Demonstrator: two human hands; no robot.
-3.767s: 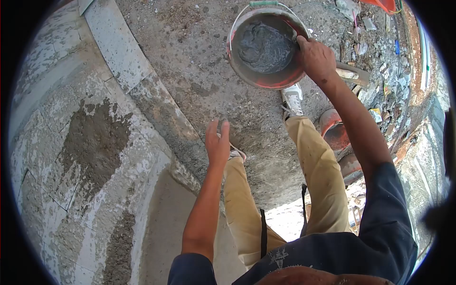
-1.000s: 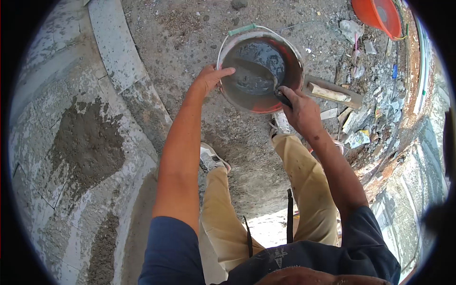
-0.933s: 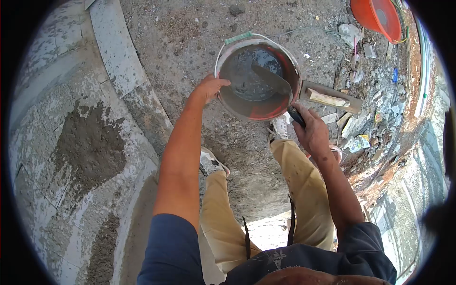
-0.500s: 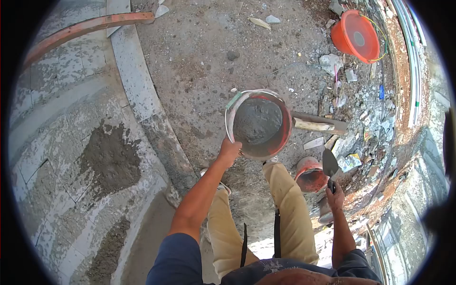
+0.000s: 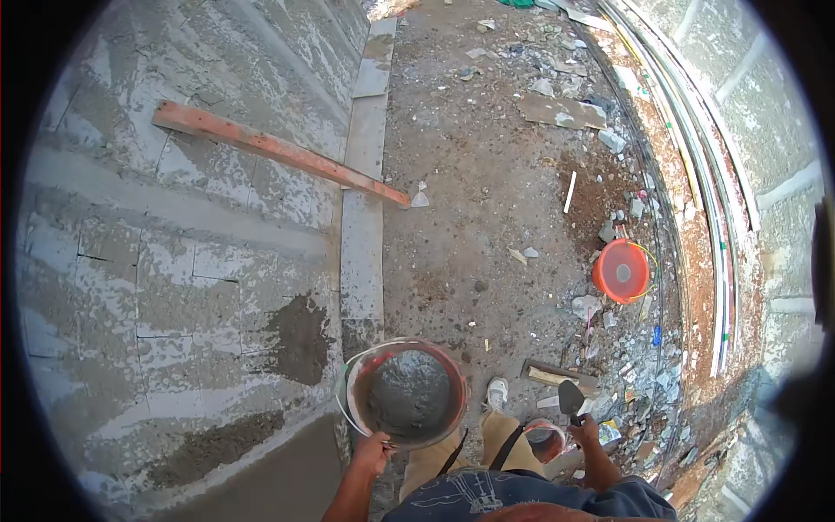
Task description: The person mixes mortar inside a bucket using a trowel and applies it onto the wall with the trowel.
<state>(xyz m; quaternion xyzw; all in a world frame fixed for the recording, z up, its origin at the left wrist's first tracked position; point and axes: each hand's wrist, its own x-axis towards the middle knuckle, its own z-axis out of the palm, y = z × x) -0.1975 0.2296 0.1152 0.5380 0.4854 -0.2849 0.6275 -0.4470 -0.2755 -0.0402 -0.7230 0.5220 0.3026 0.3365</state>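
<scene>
My left hand grips the near rim of a bucket, its wire handle hanging over the left side. Wet grey mortar covers the bottom of that bucket. In my right hand is a pointing trowel, its dark blade aimed forward and its handle wrapped by my fingers. A smaller reddish bucket stands on the ground just left of my right hand. To the left, a dark patch of wet mortar clings to the block wall.
A red-painted beam leans from the wall to the ground. An orange bucket stands ahead right, near rubble and a wooden float. Long pipes run along the right side. A pale board strip edges the wall's foot.
The mortar bucket has shifted left, closer to the wall, with my left hand still on its rim. My view has turned and tilted up, showing more ground ahead. The trowel stays in my right hand.
</scene>
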